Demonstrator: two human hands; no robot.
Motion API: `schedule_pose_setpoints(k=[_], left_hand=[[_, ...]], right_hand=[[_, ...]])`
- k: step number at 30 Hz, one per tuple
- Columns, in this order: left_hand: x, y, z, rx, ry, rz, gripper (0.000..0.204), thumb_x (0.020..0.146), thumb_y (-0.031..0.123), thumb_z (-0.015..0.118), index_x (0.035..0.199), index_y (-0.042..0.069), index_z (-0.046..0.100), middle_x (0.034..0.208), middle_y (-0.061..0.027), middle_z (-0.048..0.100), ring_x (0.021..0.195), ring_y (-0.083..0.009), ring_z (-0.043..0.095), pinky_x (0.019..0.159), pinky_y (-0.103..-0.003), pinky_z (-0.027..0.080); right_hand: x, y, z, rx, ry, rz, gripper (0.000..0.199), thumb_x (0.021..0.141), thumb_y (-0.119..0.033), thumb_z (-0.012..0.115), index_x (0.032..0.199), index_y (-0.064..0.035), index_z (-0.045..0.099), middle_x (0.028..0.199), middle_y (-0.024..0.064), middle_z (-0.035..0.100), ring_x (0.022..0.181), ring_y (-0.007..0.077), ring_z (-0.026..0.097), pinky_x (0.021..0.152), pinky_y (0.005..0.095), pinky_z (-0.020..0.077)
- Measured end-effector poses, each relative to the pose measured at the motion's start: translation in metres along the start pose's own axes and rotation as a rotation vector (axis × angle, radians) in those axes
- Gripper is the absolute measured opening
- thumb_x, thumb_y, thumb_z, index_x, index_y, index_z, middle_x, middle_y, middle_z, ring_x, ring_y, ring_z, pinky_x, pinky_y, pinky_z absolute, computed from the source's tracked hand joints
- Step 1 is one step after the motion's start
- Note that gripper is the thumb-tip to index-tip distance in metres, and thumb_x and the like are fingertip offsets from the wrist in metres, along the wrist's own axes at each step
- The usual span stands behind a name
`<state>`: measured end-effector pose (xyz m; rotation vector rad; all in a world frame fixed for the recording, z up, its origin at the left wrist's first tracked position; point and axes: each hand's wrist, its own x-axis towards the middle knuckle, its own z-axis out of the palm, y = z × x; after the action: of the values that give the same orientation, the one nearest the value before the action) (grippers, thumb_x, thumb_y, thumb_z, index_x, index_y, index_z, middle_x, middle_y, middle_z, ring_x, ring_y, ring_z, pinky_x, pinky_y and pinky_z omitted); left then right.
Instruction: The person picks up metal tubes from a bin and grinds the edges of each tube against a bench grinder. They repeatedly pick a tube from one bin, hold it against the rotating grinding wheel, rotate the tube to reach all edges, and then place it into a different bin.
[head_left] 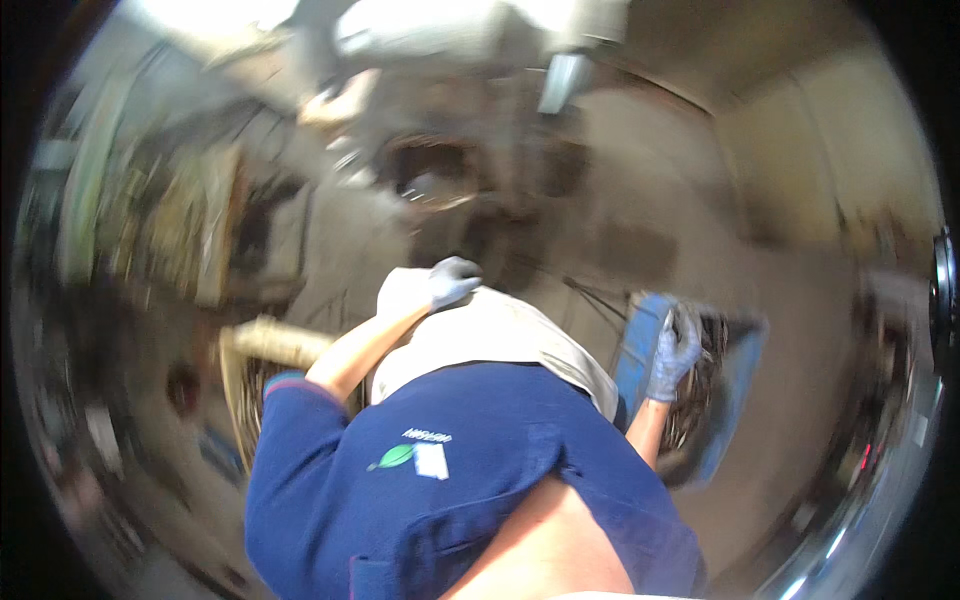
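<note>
This looks like a workshop or factory: a blue bin (641, 335) holds thin, stick-like pieces (688, 415) at four o'clock, a pale-edged crate (285, 340) stands near nine, and dark patches mark the drab floor (690, 200).

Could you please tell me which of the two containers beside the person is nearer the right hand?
The blue container, on the person's right: the right hand appears over it, whereas the tan-rimmed container is on the left.
</note>
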<state>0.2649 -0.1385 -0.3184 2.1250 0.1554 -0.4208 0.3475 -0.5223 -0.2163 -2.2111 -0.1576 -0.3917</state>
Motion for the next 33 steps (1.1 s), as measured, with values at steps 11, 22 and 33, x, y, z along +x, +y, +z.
schedule_pose_setpoints(k=[11,22,33], left_hand=[[-0.132,-0.002,-0.063,-0.24,0.633,-0.194,0.023,0.082,0.02,0.059,0.096,0.003,0.066,0.085,-0.0113,0.067,0.08,-0.0183,0.063,0.077,-0.031,0.049],[-0.361,-0.231,-0.07,-0.68,1.221,-0.831,0.019,0.079,0.011,0.064,0.094,0.001,0.067,0.08,-0.0075,0.067,0.064,-0.0145,0.063,0.062,-0.026,0.052],[-0.305,-0.249,-0.096,0.306,0.613,-1.157,0.017,0.072,0.014,0.059,0.083,0.006,0.069,0.085,-0.0152,0.067,0.084,-0.0326,0.065,0.064,-0.042,0.052]], right_hand=[[0.01,-0.102,0.123,0.365,-0.741,-0.285,0.019,0.075,0.004,0.062,0.093,0.0034,0.065,0.099,0.0141,0.064,0.093,0.0245,0.06,0.085,0.0327,0.0464],[-0.008,-0.137,0.174,0.262,-0.916,-0.12,0.022,0.084,0.002,0.058,0.106,0.0047,0.061,0.102,0.0107,0.064,0.091,0.0152,0.06,0.082,0.027,0.0482],[-0.021,-0.178,0.208,0.193,-1.006,-0.177,0.022,0.082,0.002,0.06,0.104,0.004,0.061,0.104,0.0106,0.064,0.093,0.0157,0.06,0.085,0.0269,0.0473]])
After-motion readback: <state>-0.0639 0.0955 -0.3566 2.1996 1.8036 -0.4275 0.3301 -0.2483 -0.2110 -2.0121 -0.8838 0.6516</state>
